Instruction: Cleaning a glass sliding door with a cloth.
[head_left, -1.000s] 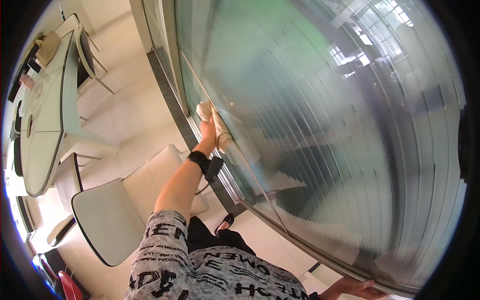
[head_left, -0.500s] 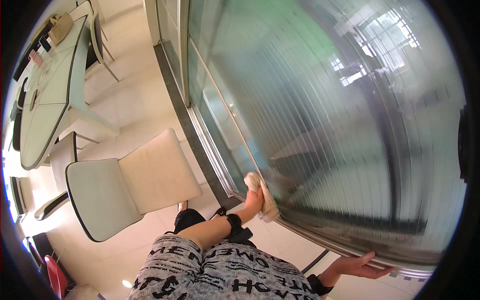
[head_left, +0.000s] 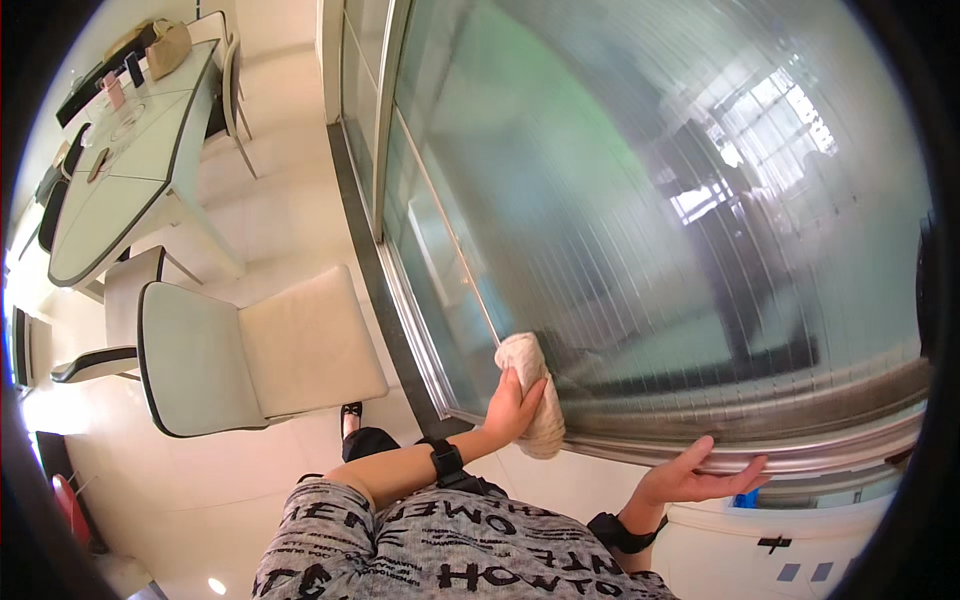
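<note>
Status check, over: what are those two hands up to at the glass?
Left hand pressing rolled cloth on ribbed glass panel. Right hand open under metal rail. Nothing blocking.

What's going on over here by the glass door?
A person is wiping a large ribbed glass panel. The left hand presses a rolled beige cloth against the glass near its bottom edge, while the right hand rests open on the metal frame rail below. A cream chair stands on the tiled floor behind, with a long table farther back.
</note>
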